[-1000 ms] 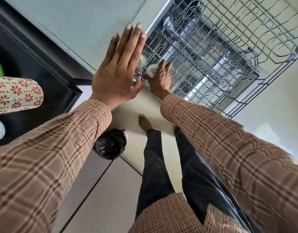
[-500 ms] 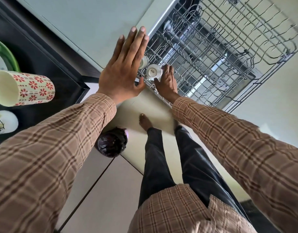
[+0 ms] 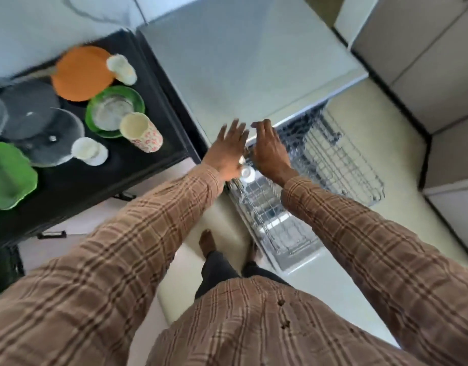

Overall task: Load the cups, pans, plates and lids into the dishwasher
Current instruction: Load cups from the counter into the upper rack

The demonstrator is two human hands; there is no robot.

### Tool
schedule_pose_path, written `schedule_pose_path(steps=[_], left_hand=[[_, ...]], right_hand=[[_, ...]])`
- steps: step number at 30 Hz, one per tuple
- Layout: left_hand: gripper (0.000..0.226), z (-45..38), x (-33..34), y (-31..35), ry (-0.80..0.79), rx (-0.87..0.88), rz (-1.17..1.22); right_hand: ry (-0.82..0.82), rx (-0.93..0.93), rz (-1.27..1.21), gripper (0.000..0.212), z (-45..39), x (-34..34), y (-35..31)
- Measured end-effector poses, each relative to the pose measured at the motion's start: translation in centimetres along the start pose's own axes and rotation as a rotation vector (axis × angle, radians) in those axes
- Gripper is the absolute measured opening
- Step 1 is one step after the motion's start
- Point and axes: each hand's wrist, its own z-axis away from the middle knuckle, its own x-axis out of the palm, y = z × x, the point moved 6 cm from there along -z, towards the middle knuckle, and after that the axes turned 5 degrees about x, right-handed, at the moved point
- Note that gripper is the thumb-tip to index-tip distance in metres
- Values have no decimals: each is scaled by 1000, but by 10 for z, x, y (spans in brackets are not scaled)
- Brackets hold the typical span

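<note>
The dishwasher's wire rack point(image 3: 341, 165) is pulled out to my right, and a white cup point(image 3: 247, 173) sits upside down at its near corner. My left hand point(image 3: 227, 151) and my right hand point(image 3: 269, 151) hover above that corner, fingers spread and holding nothing. On the black table point(image 3: 137, 165) to my left stand a floral cup point(image 3: 141, 133), two white cups point(image 3: 89, 151), an orange plate point(image 3: 82, 72), a green plate point(image 3: 115, 112) with a glass lid on it, a dark pan point(image 3: 26, 109) and another glass lid point(image 3: 53, 138). The frame is motion-blurred.
A second green dish point(image 3: 8, 175) lies at the table's left edge. The dishwasher's grey top point(image 3: 243, 62) spans the middle. Beige cabinets point(image 3: 425, 62) stand at the right. My bare feet point(image 3: 207, 241) are on the pale floor beside the open dishwasher door point(image 3: 283, 247).
My view has swung up and left, bringing the table of dishes into sight. My right hand has let go of the white cup in the rack and lifted, fingers now spread.
</note>
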Motion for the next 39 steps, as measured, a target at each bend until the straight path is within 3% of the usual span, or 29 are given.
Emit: schedule_pose_path(steps=[6,14,22,34,39], left_hand=[[80,97,-71,-68,252,-351,71],[87,325,-101,-154,461,-912,30],[92,548,-37,-144,420,-1379,6],[96,777,109,-85,304,-1783,226],[80,826,154,-96,320,-1827,386]], right_hand=[[75,-378,48,58,-21,-43,-125],[8,-827,42,71,21,-15,-334],[-155,-1196,51,81,162,55,-500],[-397,-1467,169,80,372,163,-625],[-430,-1500,248,77,417,197,-651]])
